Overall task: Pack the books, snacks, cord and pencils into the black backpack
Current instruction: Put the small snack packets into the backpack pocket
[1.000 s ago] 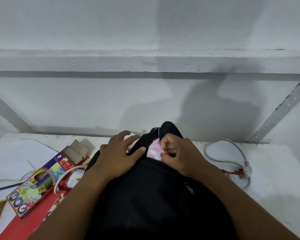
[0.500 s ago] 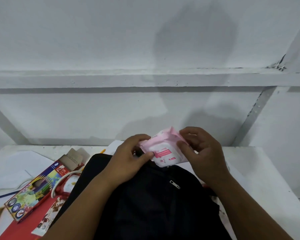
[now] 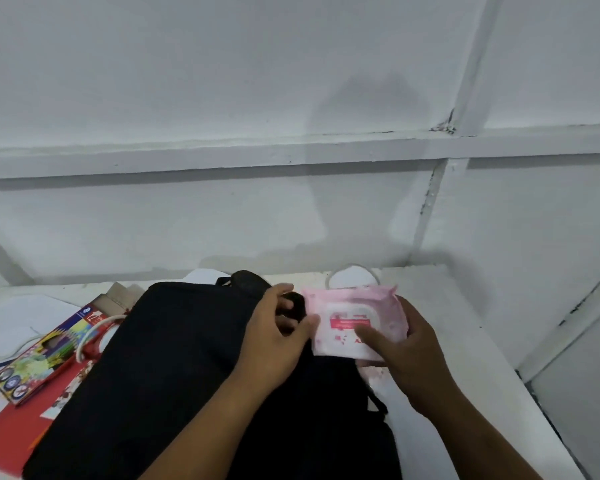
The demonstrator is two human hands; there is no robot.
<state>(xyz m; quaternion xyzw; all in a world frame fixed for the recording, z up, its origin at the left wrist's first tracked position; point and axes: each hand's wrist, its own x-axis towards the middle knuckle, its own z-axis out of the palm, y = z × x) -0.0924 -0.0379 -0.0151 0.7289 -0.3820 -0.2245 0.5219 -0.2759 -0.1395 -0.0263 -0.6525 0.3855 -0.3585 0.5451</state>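
Head view shows my right hand [image 3: 409, 348] gripping a soft, light pink packet [image 3: 355, 323] right of centre, beside the black backpack [image 3: 174, 368] whose top my left hand [image 3: 274, 344] holds; crinkly wrapper, best pinched by its edges.

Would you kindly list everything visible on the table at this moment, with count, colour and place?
backpack: one, black, lying mid-table under the forearms
pink packet: one, pink and white, held above the backpack's right side
coloured pencil box: one, multicoloured, left of the backpack, flap open
cord: one, white, beside the pencil box, partly hidden
red book: one, red, at the left edge, under the pencil box
table: one, white
left hand: one, touching the packet's left edge
right hand: one, gripping the packet
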